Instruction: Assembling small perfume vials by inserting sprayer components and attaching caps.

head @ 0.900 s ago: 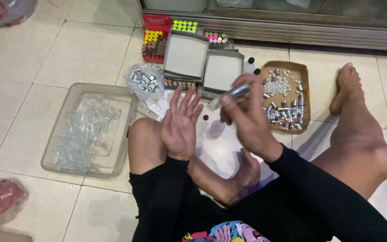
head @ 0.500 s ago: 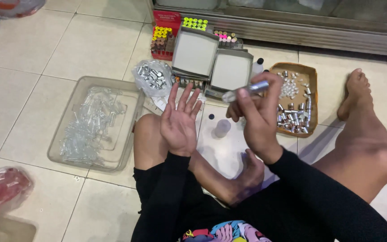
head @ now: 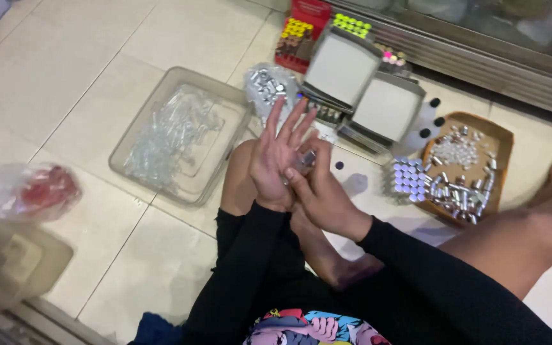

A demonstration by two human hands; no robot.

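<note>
- Pale floor tiles fill the frame, and a person in black sleeves sits on them with bare legs folded.
- Left of centre lies a clear plastic tray heaped with small clear tubes.
- Two white flat boxes stand at the upper middle, with a red rack of yellow-capped tubes behind them.
- At the right edge of the work area sits a brown cardboard tray of silver caps, and just left of it a block of silver tubes.
- A clear bag of silver parts rests above the hands.
- The left hand is released, palm up and fingers spread flat.
- The right hand grasps a small silver tube and presses it against the left palm at mid-frame.
- Judged from this pose, the pressing goes best with the tube held square to the palm and the left hand kept firm under it, so the piece seats straight without slipping.
</note>
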